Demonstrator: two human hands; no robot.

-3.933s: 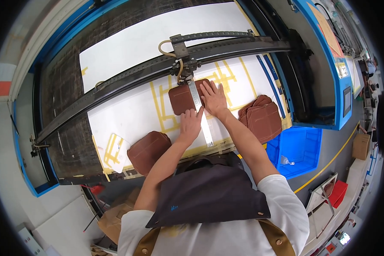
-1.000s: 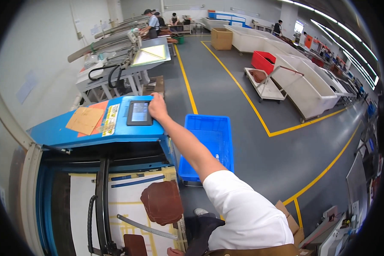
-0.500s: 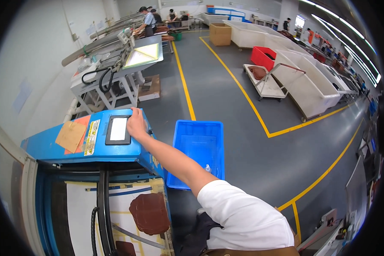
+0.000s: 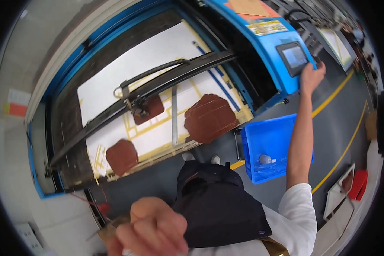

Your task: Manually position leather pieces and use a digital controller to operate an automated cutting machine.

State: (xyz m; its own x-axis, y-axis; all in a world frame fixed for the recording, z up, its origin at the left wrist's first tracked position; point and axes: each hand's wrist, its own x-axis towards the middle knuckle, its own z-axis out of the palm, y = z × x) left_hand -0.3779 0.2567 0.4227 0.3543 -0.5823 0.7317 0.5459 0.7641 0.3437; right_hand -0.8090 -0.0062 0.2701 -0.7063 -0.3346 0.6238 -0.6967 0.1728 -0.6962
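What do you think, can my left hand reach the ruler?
Probably yes: the closer end of the ruler lies uncovered near the table's front edge, and nothing visible blocks your left hand.

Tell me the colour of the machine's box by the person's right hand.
The box is bright blue; the head view shows it best.

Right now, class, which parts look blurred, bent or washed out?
Head view: the left hand is heavily blurred, the right hand looks sharper; head view again: the outer yellow floor line curves near the right rim; same head view: the screen looks pale, its display unreadable.
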